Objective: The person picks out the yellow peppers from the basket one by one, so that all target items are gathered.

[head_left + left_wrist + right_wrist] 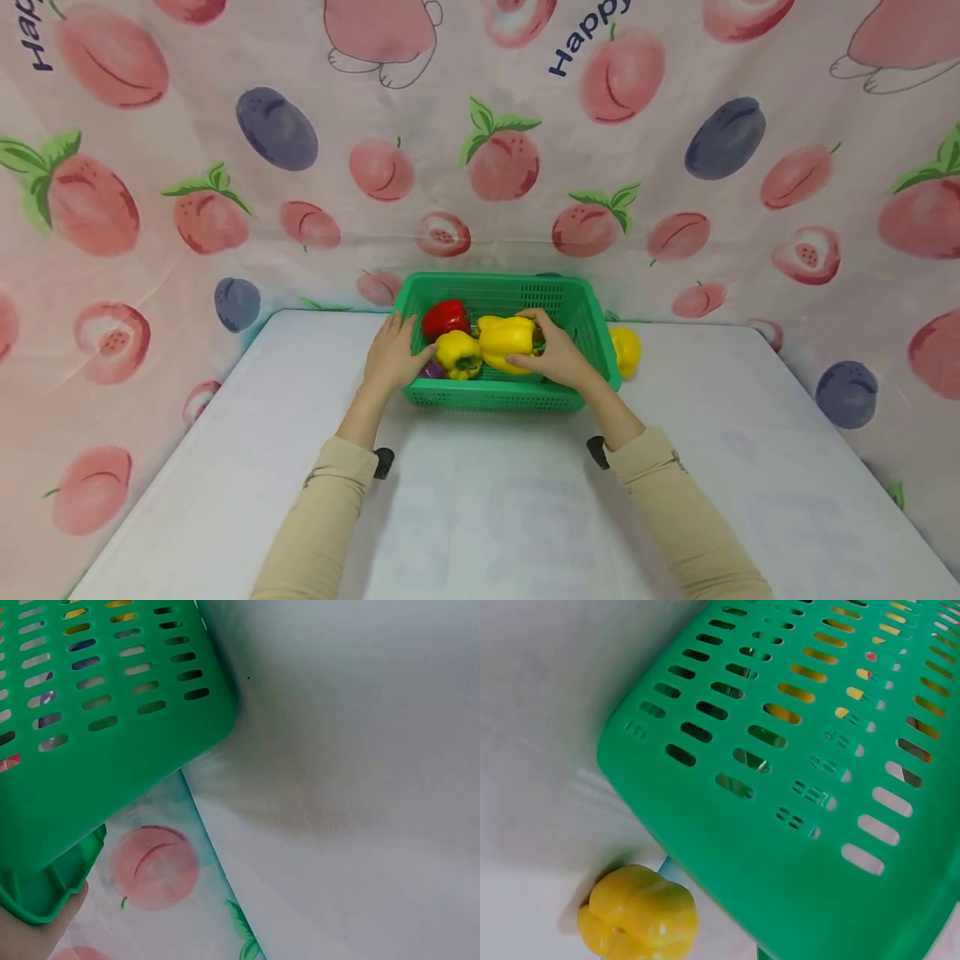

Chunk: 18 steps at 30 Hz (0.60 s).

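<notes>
A green perforated plastic basket (495, 396) stands on the white table. My left hand (392, 357) holds its left rim, with the thumb reaching inside beside a small yellow bell pepper (453, 350). In the left wrist view, part of the left hand (34, 937) shows at the basket's rim (52, 889). Inside the basket, my right hand (558, 354) grips a larger yellow bell pepper (504, 340) between thumb and fingers, its stem towards the palm. A red bell pepper (446, 319) lies at the back left, and a purple item (432, 369) is partly hidden at the front left.
Another yellow bell pepper (625, 351) lies on the table against the outside of the basket's right end; the right wrist view shows this yellow pepper (639, 915) too. A fruit-print cloth (450, 200) hangs behind the white table (480, 500) and along its sides.
</notes>
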Each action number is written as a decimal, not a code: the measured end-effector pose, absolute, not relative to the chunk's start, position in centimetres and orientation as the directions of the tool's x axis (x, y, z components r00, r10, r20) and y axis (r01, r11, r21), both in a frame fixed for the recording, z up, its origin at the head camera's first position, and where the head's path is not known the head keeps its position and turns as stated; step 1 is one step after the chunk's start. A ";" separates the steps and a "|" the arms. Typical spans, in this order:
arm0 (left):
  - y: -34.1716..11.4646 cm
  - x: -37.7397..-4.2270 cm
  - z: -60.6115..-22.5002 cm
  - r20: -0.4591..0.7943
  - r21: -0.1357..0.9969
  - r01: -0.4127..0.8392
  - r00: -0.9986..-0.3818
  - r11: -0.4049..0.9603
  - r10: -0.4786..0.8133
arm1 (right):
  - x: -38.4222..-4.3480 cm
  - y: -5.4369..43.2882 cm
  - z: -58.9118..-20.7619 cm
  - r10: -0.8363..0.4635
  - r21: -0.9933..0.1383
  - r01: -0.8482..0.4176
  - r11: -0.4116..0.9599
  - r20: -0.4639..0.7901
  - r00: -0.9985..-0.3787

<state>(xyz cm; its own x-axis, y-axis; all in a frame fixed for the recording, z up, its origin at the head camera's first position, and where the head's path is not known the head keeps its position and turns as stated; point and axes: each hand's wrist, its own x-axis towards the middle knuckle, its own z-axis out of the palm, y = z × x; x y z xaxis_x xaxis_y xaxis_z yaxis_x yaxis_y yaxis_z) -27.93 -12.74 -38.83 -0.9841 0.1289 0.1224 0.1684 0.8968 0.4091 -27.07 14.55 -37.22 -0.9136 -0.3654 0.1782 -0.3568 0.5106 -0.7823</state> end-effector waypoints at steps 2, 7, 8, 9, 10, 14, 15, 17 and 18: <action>-12.8 -28.0 -38.9 0.119 0.412 0.166 -0.985 0.896 0.128 | -26.6 14.7 -37.1 -0.353 -0.783 -0.364 0.505 0.197 -0.915; -12.7 -27.9 -38.9 0.103 0.410 0.164 -0.986 0.897 0.134 | -25.3 15.2 -36.7 -0.295 -0.819 -0.325 0.473 0.201 -0.934; -12.7 -27.9 -38.9 0.104 0.411 0.165 -0.986 0.897 0.134 | -25.1 15.3 -36.6 -0.287 -0.826 -0.315 0.468 0.194 -0.938; -12.7 -27.9 -38.8 0.106 0.412 0.165 -0.985 0.896 0.133 | -24.8 15.3 -36.4 -0.280 -0.833 -0.302 0.464 0.185 -0.942; -12.7 -27.9 -38.8 0.109 0.414 0.167 -0.985 0.895 0.133 | -24.6 15.4 -36.3 -0.271 -0.838 -0.290 0.462 0.178 -0.946; -12.7 -28.0 -38.8 0.113 0.418 0.167 -0.985 0.893 0.131 | -23.7 15.6 -35.6 -0.239 -0.838 -0.284 0.466 0.190 -0.952; -12.7 -28.0 -38.8 0.110 0.419 0.165 -0.985 0.893 0.131 | -23.6 15.7 -35.4 -0.232 -0.837 -0.284 0.467 0.194 -0.953; -12.8 -28.0 -38.8 0.105 0.418 0.161 -0.986 0.894 0.129 | -23.3 16.0 -35.2 -0.232 -0.833 -0.296 0.467 0.208 -0.950; -12.8 -27.9 -38.8 0.103 0.419 0.159 -0.987 0.894 0.127 | -23.2 16.1 -35.2 -0.235 -0.832 -0.303 0.464 0.214 -0.948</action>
<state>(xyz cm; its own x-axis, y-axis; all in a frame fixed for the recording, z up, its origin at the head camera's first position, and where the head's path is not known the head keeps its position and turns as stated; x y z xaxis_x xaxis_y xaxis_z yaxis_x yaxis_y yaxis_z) -27.94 -12.78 -38.76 -0.9865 0.1272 0.1027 0.1589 0.8942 0.4186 -23.23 16.12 -35.16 -0.9481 -0.2353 0.2140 -0.3031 0.4645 -0.8321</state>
